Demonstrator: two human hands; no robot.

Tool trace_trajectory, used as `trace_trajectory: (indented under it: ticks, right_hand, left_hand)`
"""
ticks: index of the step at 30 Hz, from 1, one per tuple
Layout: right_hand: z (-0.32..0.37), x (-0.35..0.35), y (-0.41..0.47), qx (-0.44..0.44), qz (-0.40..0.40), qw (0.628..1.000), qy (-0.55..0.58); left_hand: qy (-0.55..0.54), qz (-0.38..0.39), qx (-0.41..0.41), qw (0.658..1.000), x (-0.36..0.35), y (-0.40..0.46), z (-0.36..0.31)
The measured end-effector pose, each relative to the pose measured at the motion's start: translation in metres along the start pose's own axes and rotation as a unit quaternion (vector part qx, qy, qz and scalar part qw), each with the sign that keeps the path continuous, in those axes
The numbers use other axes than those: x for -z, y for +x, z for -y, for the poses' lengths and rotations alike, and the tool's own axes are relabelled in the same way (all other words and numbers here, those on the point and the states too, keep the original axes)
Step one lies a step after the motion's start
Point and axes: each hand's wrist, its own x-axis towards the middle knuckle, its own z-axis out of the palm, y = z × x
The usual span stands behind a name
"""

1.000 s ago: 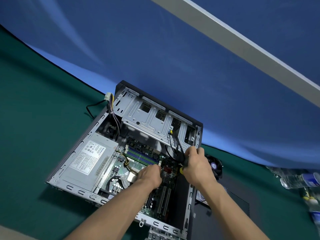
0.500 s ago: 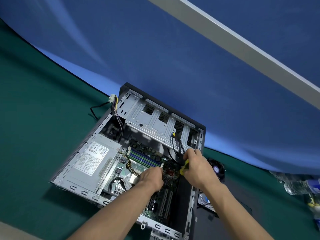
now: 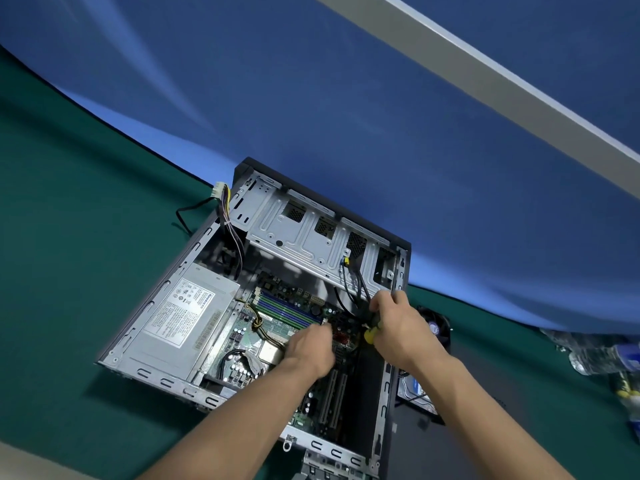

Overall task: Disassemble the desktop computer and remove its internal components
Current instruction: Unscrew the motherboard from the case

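Right grip (image 3: 398, 327) clamps a screwdriver (image 3: 371, 332) by the case's right edge (image 3: 398, 271); left grip (image 3: 311, 348) curled, hold unclear.

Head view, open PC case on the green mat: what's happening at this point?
A person is working inside the open desktop case, which lies on its side. The right hand grips a yellow-handled screwdriver over the motherboard, near the black cables. The left hand rests on the board beside it. The power supply is still in the case; a fan lies outside.
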Motion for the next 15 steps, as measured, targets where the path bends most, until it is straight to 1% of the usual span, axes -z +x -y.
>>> trace_trajectory:
  ticks: [3,5,9,12,15]
  right_hand:
    - [-0.003,0.003,-0.002,-0.006,-0.017,1.0,-0.007]
    - [-0.005,0.002,-0.001,-0.007,-0.029,1.0,0.011]
    - [-0.005,-0.002,0.001,0.013,-0.036,0.999,-0.007]
    - [-0.006,-0.003,0.004,0.005,-0.068,0.998,0.007]
    - [-0.013,-0.003,0.008,0.018,-0.068,0.997,0.016]
  left_hand:
    - [0.064,-0.039,-0.078,0.994,-0.006,0.005,-0.01]
    - [0.106,-0.058,-0.107,0.987,-0.008,0.009,-0.015]
    - [0.134,-0.068,-0.091,0.984,-0.018,0.019,-0.015]
    - [0.143,-0.057,-0.079,0.985,-0.022,0.023,-0.015]
    - [0.158,-0.053,-0.086,0.982,-0.031,0.026,-0.015]
